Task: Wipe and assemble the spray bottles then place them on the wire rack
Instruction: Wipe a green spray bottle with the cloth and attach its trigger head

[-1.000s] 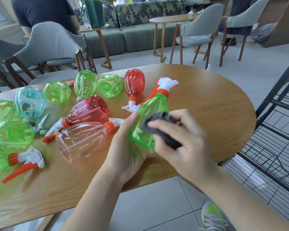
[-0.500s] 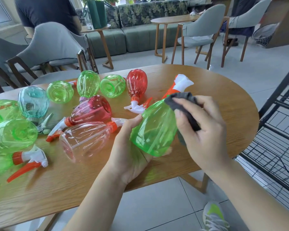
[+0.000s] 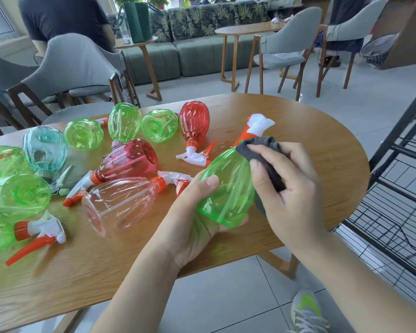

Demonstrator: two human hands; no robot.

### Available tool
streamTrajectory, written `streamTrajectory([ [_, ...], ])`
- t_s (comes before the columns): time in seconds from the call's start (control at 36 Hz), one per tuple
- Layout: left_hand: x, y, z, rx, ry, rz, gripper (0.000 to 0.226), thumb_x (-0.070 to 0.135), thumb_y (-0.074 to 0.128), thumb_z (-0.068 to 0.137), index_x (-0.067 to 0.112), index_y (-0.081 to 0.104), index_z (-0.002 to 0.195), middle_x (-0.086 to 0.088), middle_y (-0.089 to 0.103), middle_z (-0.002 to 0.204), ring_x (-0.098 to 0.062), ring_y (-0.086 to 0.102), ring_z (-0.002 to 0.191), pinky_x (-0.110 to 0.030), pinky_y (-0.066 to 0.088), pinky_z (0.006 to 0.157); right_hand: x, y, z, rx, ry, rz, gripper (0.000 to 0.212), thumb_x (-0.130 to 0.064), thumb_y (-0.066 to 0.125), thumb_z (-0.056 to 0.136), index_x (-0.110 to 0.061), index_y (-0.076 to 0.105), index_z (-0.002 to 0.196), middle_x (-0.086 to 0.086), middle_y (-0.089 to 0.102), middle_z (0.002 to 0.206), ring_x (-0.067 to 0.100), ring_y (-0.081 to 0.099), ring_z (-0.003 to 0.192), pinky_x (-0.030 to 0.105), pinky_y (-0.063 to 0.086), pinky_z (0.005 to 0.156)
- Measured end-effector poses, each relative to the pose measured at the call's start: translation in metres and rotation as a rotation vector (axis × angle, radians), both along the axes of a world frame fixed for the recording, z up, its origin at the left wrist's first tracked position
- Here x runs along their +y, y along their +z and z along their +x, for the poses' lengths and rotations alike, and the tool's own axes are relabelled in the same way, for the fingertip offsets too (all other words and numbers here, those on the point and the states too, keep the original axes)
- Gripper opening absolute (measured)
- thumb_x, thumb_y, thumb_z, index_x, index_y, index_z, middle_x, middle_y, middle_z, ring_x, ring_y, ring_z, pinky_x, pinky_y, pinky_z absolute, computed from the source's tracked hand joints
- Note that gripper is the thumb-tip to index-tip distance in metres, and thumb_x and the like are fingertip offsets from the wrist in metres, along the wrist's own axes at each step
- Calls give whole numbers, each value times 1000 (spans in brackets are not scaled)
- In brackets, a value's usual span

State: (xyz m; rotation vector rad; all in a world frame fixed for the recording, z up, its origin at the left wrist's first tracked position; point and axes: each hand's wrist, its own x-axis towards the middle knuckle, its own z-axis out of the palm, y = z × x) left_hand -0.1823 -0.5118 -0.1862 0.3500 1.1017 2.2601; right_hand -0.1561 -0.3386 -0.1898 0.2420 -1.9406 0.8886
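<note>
Green spray bottle (image 3: pixel 227 188): translucent ribbed plastic, bulb-shaped, glossy; orange collar and white trigger head (image 3: pixel 259 123) at its far end. It is held tilted above the near edge of the tabletop (image 3: pixel 298 131), base toward the camera. Left hand (image 3: pixel 192 219) cups the base from below, grip curled round it, thumb laid along the left flank. Right hand (image 3: pixel 288 188) pinches a dark grey cloth (image 3: pixel 262 150), soft and folded, against the bottle's upper right shoulder; fingers bent over the cloth.

Tabletop: rounded oval, light wood grain. To the left lie more bottles on their sides: a clear pinkish one (image 3: pixel 120 203) just beside the left hand, a red one (image 3: pixel 130 159) behind it, another red bottle (image 3: pixel 194 123) with its nozzle pointing near, several green bodies (image 3: pixel 124 121), a pale teal one (image 3: pixel 45 149). Loose white and orange trigger (image 3: pixel 39 236) at the near left, blurred, possibly joined to a green bottle.

Black wire rack (image 3: pixel 399 200) stands at the right, just beside the table edge. Grey upholstered chairs (image 3: pixel 70 61) and a green sofa (image 3: pixel 190 54) beyond; a seated person (image 3: pixel 63 18) at far left. A sneaker (image 3: pixel 306 311) on the tiled floor below
</note>
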Motion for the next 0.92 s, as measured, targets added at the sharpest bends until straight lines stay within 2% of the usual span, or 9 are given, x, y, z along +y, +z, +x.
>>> streamTrajectory([
  [0.08, 1, 0, 0, -30, 28, 11, 73, 39, 83, 82, 9, 57, 144, -18, 63, 130, -31, 65, 110, -46, 57, 82, -9, -1, 5, 35, 55, 52, 24, -19, 62, 101, -9, 75, 118, 12, 63, 107, 30, 64, 94, 52, 52, 81],
  [0.17, 1, 2, 0, -35, 35, 65, 43, 36, 63, 95, 8, 71, 127, -19, 68, 126, -29, 68, 114, -43, 60, 87, -19, -3, 10, 111, 80, 204, 19, -18, 66, 98, -11, 79, 111, 14, 66, 102, 29, 64, 89, 49, 51, 78],
  [0.22, 0, 3, 1, -76, 16, 99, 45, 40, 58, 95, 5, 75, 118, -21, 70, 118, -30, 70, 111, -40, 59, 90, -23, -5, 12, 157, 90, 302, 18, -16, 70, 94, -13, 81, 107, 13, 67, 97, 29, 63, 84, 46, 50, 77],
  [0.36, -2, 3, 0, -112, 5, 78, 53, 44, 61, 93, 0, 72, 122, -26, 66, 122, -34, 67, 114, -41, 58, 95, -21, -5, 10, 213, 95, 420, 18, -16, 71, 92, -16, 82, 107, 12, 68, 93, 28, 62, 82, 44, 50, 77],
  [0.44, 1, 3, -1, -54, 51, 36, 46, 39, 63, 93, 10, 70, 127, -19, 66, 125, -31, 65, 111, -45, 59, 85, -8, -3, 3, 203, 37, 335, 19, -19, 66, 99, -14, 79, 111, 14, 68, 97, 27, 60, 87, 49, 51, 77],
  [0.58, 1, 0, 1, -56, 25, 19, 61, 38, 69, 82, 10, 63, 136, -15, 68, 118, -27, 68, 95, -44, 57, 72, 8, -1, -7, 61, 7, 71, 27, -23, 59, 104, -9, 73, 121, 11, 61, 104, 31, 62, 93, 53, 51, 80],
  [0.67, 0, -1, -1, -63, 9, 6, 69, 36, 69, 81, 7, 57, 143, -15, 66, 119, -29, 68, 97, -45, 56, 72, 9, -3, -8, -18, 24, -10, 30, -23, 58, 103, -7, 73, 123, 7, 60, 107, 31, 62, 99, 47, 51, 86],
  [0.81, 0, -3, 0, -47, 26, 15, 70, 35, 78, 79, 11, 59, 142, -15, 65, 128, -28, 67, 104, -46, 57, 77, -2, -4, -1, -14, 64, -53, 26, -16, 61, 100, -4, 73, 120, 9, 60, 106, 20, 62, 98, 25, 48, 87],
  [0.92, -2, -3, -2, -27, 50, 37, 62, 38, 71, 87, 14, 59, 143, -15, 62, 135, -29, 60, 120, -50, 51, 96, -12, -8, 3, 27, 131, 33, 23, -15, 65, 100, -7, 74, 119, 14, 63, 106, 32, 65, 93, 46, 53, 80],
])
